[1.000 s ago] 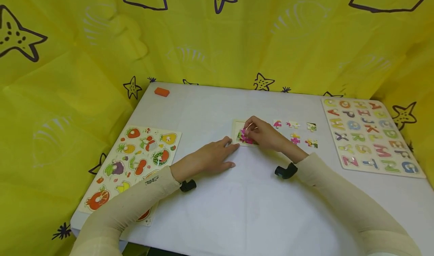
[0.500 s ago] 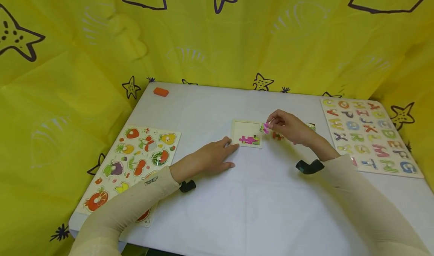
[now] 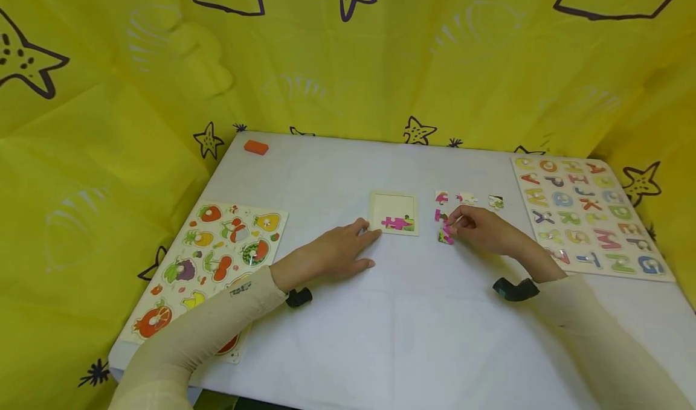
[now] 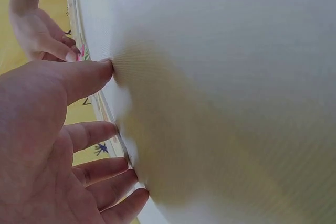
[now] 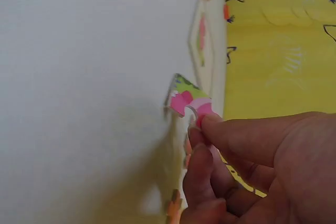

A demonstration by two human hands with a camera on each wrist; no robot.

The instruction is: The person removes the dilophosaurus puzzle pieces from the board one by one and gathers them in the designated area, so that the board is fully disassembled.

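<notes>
My right hand pinches a pink and green jigsaw piece between thumb and fingertips, at the right of a small square puzzle tray. Joined pink pieces lie along the tray's lower right side; the rest of its pale base is bare. Fingers of my left hand reach the tray's lower left corner, straight and spread, with fingertips down on the table in the left wrist view. Several loose jigsaw pieces lie to the right of the tray, some partly hidden behind my right hand.
A fruit peg board lies at the left, partly under my left sleeve. On the right is an alphabet board. An orange block sits at the back left corner. Yellow patterned cloth hangs behind the white table.
My right hand has lifted a pink and green piece out of the tray and carried it right, down beside the loose pieces. The left hand has stayed at the tray's corner.
</notes>
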